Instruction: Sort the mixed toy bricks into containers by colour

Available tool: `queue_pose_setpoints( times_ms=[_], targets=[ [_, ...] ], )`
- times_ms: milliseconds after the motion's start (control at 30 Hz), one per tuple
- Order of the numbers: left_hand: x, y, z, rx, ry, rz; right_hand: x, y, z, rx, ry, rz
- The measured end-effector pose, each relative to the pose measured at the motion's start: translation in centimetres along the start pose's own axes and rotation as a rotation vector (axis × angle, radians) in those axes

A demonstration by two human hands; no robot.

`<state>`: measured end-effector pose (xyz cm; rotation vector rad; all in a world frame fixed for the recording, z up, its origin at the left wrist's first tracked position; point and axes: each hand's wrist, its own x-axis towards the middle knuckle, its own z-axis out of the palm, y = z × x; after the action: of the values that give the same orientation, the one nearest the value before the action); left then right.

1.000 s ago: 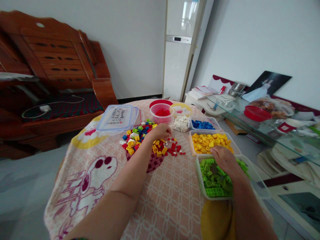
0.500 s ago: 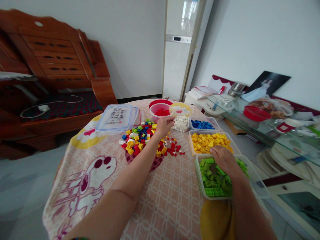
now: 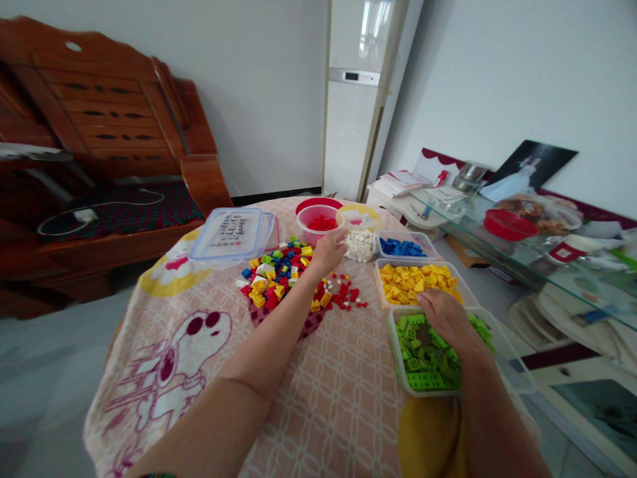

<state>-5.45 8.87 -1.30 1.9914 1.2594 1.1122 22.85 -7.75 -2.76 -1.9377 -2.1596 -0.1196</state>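
Note:
My left hand is closed over the right side of a mixed pile of coloured bricks, just left of a heap of white bricks; what its fingers hold is too small to make out. My right hand hangs over the border between the box of yellow bricks and the box of green bricks, its fingertips together at a yellow brick. Behind my left hand a round tub holds red bricks. Blue bricks lie in a clear box behind the yellow ones.
Clear lids with blue rims lie at the table's back left. Small red pieces are scattered beside the pile. A glass shelf with a red bowl stands to the right. A wooden bench is at the left.
My left hand has shifted very slightly, its fingers curled a little more. My right hand stays over the boxes.

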Motion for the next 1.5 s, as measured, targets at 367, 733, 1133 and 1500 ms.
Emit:
queue_pose_setpoints(
  times_ms=[367, 733, 1133, 1500],
  targets=[
    [-0.9, 2.0, -1.1, -0.136, -0.246, -0.025, 0.2, -0.4, -0.6, 0.002, -0.063, 0.040],
    [-2.7, 3.0, -0.4, -0.064, -1.108, -0.214, 0.1, -0.2, -0.2, -0.024, -0.036, 0.036],
    [-1.9, 3.0, -0.4, 0.184, -0.711, 0.081, 0.1, -0.1, -0.3, 0.012, -0.033, 0.023],
    [-3.7, 4.4, 1.9, 0.373, -0.849, 0.092, 0.0, -0.1, -0.2, 0.011, 0.001, 0.004]
  ],
)
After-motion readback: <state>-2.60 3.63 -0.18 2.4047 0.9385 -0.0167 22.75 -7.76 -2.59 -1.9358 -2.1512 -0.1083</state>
